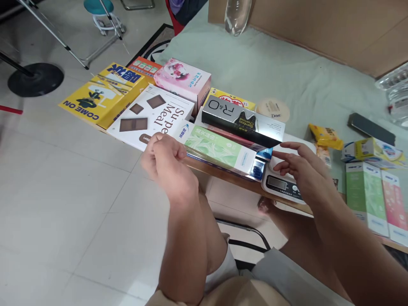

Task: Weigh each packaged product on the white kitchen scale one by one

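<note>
Head view: light-green-and-white long cardboard carton (218,146) lies at near edge of pale-green cloth-covered table (318,93). Silver-and-black "R&O" cardboard carton (242,121) just behind it. White plastic digital scale (280,186) just right of it. White "Su-pe Meal" box with brown squares (151,114) left of it. Left hand (168,163) by its left end, fingers curled inward; cannot tell whether gripping. Right hand (301,168) right of it, over scale, fingers loosely spread, grasping nothing visible.

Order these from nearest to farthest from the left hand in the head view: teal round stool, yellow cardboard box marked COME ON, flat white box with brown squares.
1. White box: right beside the left hand.
2. Yellow box: left of the white box.
3. Teal stool: far off, upper left.
</note>
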Tool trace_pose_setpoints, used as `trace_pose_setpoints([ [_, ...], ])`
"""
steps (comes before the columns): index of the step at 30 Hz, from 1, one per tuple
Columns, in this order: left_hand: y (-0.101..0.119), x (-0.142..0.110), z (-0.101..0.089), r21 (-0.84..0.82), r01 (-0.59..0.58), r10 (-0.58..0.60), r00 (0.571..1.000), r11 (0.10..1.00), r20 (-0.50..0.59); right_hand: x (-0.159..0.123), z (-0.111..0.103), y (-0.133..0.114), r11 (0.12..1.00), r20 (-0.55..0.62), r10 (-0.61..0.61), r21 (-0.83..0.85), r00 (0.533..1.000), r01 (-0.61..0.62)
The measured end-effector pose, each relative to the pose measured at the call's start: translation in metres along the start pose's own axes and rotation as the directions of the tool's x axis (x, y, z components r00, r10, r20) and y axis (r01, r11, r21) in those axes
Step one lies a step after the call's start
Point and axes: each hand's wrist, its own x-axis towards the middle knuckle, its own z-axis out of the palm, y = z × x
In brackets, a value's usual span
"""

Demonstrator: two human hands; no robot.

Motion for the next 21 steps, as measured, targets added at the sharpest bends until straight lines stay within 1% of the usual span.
trace_pose_setpoints([
  [4,0.001,0.002,-0.002,0.015,0.001,-0.001,1.0,1.0,0.002,0.006,0.006,-0.001,1.0,0.027,-0.014,-0.012,1.0,0.014],
  [7,-0.001,0.006,-0.007,0.054,-0.013,0.012,1.0,0.998,0.028,0.006,0.005,-0.002,0.998,0.01,-0.044,-0.033,0.999,0.045],
  [9,-0.003,0.01,-0.011,0.07,-0.019,0.016,0.999,0.997,0.03,-0.003,0.003,-0.003,0.993,-0.044,-0.095,-0.075,0.994,0.092],
  [11,-0.004,0.014,-0.015,0.099,-0.026,0.021,0.999,0.995,0.049,-0.018,0.002,-0.002,0.987,-0.08,-0.134,-0.1,0.988,0.125],
  [12,-0.004,0.015,-0.016,0.119,-0.033,0.025,0.997,0.992,0.067,-0.028,0.002,-0.002,0.987,-0.056,-0.133,-0.103,0.99,0.127],
  [14,-0.005,0.017,-0.02,0.151,-0.037,0.021,0.994,0.988,0.103,-0.046,0.006,0.001,0.988,0.068,-0.095,-0.119,0.993,0.102],
  [16,-0.004,0.018,-0.022,0.145,-0.01,-0.008,0.993,0.989,0.118,-0.058,0.014,0.005,0.984,0.183,-0.053,-0.16,0.982,0.083],
  [17,-0.004,0.018,-0.023,0.132,0.007,-0.022,0.993,0.991,0.117,-0.061,0.018,0.007,0.979,0.216,-0.041,-0.185,0.976,0.082],
  [19,-0.003,0.018,-0.023,0.104,0.03,-0.041,0.993,0.994,0.11,-0.061,0.027,0.009,0.964,0.211,-0.044,-0.247,0.976,0.097],
  [21,-0.002,0.017,-0.024,0.089,0.031,-0.039,0.994,0.996,0.099,-0.058,0.032,0.008,0.936,0.159,-0.064,-0.332,0.985,0.114],
])
